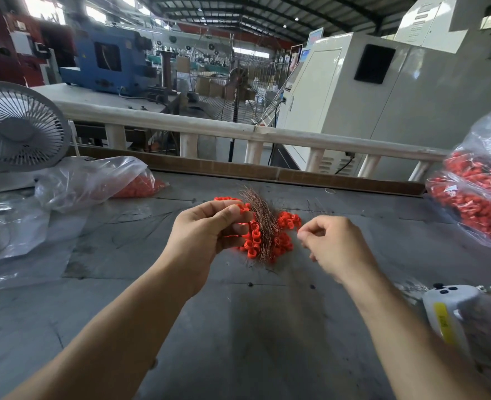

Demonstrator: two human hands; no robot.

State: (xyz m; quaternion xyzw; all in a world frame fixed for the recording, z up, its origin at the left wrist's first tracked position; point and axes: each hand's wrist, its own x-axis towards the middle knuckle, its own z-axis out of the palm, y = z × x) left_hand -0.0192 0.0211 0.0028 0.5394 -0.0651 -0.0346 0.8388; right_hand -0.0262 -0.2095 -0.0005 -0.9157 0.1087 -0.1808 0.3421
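The left hand (206, 229), just left of the copper wire bundle (260, 223), pinches a red ring (240, 226). The right hand (334, 243), right of the bundle, pinches its fingertips together; on what, I cannot tell. Loose rings (289, 220) surround the bundle on the bench (238, 327)

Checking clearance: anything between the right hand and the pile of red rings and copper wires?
Nothing visible. The right hand hovers just right of the pile of red rings and copper wires, its pinched fingers facing it over bare table. The left hand is on the pile's far side, pinching a red ring.
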